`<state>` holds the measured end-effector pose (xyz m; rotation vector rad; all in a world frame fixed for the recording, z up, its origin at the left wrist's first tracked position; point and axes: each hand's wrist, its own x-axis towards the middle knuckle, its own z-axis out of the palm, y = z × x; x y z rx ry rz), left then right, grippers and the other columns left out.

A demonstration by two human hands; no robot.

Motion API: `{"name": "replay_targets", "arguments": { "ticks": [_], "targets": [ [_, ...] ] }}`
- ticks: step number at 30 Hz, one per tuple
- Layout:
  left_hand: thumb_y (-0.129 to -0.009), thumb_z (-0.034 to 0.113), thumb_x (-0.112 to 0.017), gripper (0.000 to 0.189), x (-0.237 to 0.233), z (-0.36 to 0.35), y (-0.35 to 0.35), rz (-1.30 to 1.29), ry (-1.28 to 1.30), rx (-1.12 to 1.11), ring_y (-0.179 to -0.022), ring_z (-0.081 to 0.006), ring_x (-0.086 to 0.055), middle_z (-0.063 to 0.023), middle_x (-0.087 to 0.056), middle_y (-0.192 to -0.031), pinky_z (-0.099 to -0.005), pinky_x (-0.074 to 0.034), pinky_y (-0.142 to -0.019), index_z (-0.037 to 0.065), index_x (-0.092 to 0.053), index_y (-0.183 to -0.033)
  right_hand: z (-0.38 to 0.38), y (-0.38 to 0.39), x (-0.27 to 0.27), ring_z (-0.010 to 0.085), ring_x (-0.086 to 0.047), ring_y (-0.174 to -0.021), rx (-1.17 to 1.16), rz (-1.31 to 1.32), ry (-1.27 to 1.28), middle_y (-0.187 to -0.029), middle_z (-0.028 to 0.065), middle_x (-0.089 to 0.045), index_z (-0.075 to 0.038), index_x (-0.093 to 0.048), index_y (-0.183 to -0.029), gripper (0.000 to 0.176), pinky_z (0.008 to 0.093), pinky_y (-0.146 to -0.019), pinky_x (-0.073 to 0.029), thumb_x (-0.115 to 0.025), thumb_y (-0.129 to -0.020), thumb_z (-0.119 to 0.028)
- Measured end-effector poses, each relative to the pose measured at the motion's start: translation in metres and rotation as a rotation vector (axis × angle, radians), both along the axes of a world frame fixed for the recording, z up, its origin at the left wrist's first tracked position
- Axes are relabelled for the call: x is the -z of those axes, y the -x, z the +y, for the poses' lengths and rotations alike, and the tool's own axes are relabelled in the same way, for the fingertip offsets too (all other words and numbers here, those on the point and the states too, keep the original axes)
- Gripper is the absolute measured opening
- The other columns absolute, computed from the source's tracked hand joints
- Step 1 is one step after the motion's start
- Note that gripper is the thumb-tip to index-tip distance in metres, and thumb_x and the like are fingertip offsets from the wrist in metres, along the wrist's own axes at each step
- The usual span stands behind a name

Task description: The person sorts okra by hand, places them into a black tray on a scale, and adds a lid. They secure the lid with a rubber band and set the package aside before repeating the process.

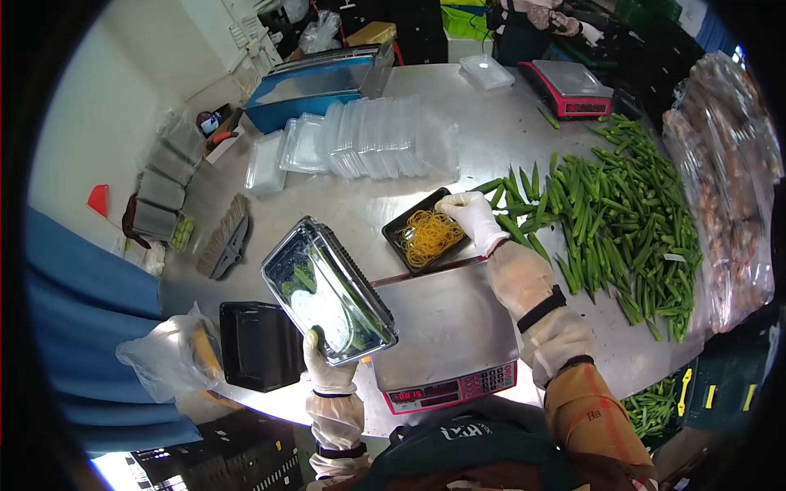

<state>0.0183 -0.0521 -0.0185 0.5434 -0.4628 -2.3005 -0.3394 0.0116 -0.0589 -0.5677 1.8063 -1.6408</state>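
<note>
My left hand [329, 368], in a white glove, grips a lidded plastic container [327, 295] by its near end and holds it tilted above the table. Green okra pods [301, 278] show through its clear lid, partly hidden by glare. My right hand [473, 217], also gloved, is at the right edge of a small black tray [395, 222]. Its fingers are pinched together at the yellow rubber bands [431, 237] inside; the fingertips are partly hidden. Between my arms sits a red digital scale [446, 327] with a bare metal plate.
Loose okra [614, 213] is heaped on the right of the metal table. Clear lids [368, 139] stand stacked at the back. Left are black trays [260, 344], a plastic bag [168, 352] and a brush [225, 237]. Another scale [569, 86] and a person's sleeve [544, 12] are behind.
</note>
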Motion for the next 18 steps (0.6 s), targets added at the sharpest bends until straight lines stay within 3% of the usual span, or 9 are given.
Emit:
{"name": "replay_targets", "arguments": {
  "ticks": [4, 5, 8, 12, 14, 16, 17, 18],
  "targets": [
    [-0.082, 0.035, -0.070, 0.067, 0.004, -0.003, 0.014, 0.007, -0.051, 0.024, -0.113, -0.0306, -0.060, -0.0126, -0.059, -0.128, -0.0499, -0.049, -0.098, 0.006, -0.046, -0.137, -0.003, -0.007, -0.008, 0.0105, -0.065, -0.076, 0.048, 0.110, -0.107, -0.085, 0.0059, -0.072, 0.002, -0.073, -0.092, 0.012, 0.0235, -0.072, -0.052, -0.072, -0.085, -0.007],
    [-0.082, 0.035, -0.071, 0.069, 0.006, -0.004, 0.017, 0.000, -0.040, 0.027, -0.113, -0.0316, -0.060, -0.0137, -0.059, -0.129, -0.0497, -0.050, -0.097, 0.005, -0.045, -0.138, -0.002, -0.009, -0.011, 0.0100, -0.065, -0.076, 0.032, 0.007, 0.025, -0.087, 0.0063, -0.073, 0.002, -0.072, -0.093, 0.011, 0.0230, -0.073, -0.052, -0.071, -0.085, -0.006],
    [-0.081, 0.036, -0.071, 0.070, -0.003, 0.000, 0.026, 0.033, 0.023, 0.041, -0.114, -0.0326, -0.060, -0.0149, -0.058, -0.130, -0.0498, -0.051, -0.096, 0.004, -0.044, -0.138, 0.009, -0.025, -0.044, 0.0101, -0.065, -0.078, -0.030, -0.161, 0.109, -0.088, 0.0060, -0.073, 0.003, -0.071, -0.096, 0.013, 0.0229, -0.074, -0.052, -0.070, -0.085, -0.005],
    [-0.080, 0.034, -0.072, 0.068, -0.005, 0.008, 0.031, 0.075, -0.002, 0.117, -0.113, -0.0328, -0.060, -0.0149, -0.058, -0.128, -0.0500, -0.052, -0.094, 0.004, -0.048, -0.135, 0.031, -0.069, -0.062, 0.0080, -0.063, -0.083, -0.222, 0.085, 0.067, -0.091, 0.0040, -0.071, 0.000, -0.071, -0.100, 0.015, 0.0242, -0.076, -0.051, -0.065, -0.091, -0.009],
    [-0.080, 0.029, -0.072, 0.056, 0.011, 0.012, 0.029, 0.084, -0.044, 0.151, -0.107, -0.0311, -0.063, -0.0148, -0.063, -0.120, -0.0472, -0.053, -0.091, 0.003, -0.055, -0.127, 0.049, -0.113, -0.081, 0.0071, -0.062, -0.083, -0.312, 0.074, 0.026, -0.091, 0.0034, -0.071, -0.001, -0.071, -0.097, 0.011, 0.0255, -0.077, -0.051, -0.064, -0.090, -0.005],
    [-0.081, 0.026, -0.072, 0.055, 0.007, 0.020, 0.032, 0.051, -0.043, 0.231, -0.105, -0.0299, -0.064, -0.0152, -0.064, -0.118, -0.0445, -0.054, -0.091, 0.000, -0.054, -0.126, 0.057, -0.146, -0.039, 0.0061, -0.061, -0.084, -0.263, -0.250, 0.193, -0.092, 0.0028, -0.071, -0.001, -0.071, -0.097, 0.012, 0.0249, -0.076, -0.051, -0.062, -0.089, -0.001],
    [-0.082, 0.025, -0.072, 0.055, 0.007, 0.021, 0.027, 0.081, -0.093, 0.308, -0.105, -0.0292, -0.064, -0.0154, -0.064, -0.119, -0.0427, -0.054, -0.091, -0.002, -0.054, -0.126, 0.071, -0.155, -0.059, 0.0040, -0.061, -0.083, -0.235, -0.070, 0.232, -0.093, 0.0014, -0.070, -0.003, -0.070, -0.101, 0.018, 0.0230, -0.074, -0.051, -0.059, -0.088, 0.004],
    [-0.082, 0.026, -0.070, 0.056, 0.006, 0.028, 0.024, -0.013, -0.088, 0.288, -0.105, -0.0297, -0.064, -0.0155, -0.063, -0.119, -0.0433, -0.053, -0.093, -0.001, -0.053, -0.128, 0.087, -0.160, -0.065, 0.0041, -0.061, -0.082, -0.324, -0.229, 0.238, -0.095, 0.0007, -0.070, -0.003, -0.069, -0.103, 0.020, 0.0221, -0.072, -0.051, -0.059, -0.088, 0.006]
  ]
}}
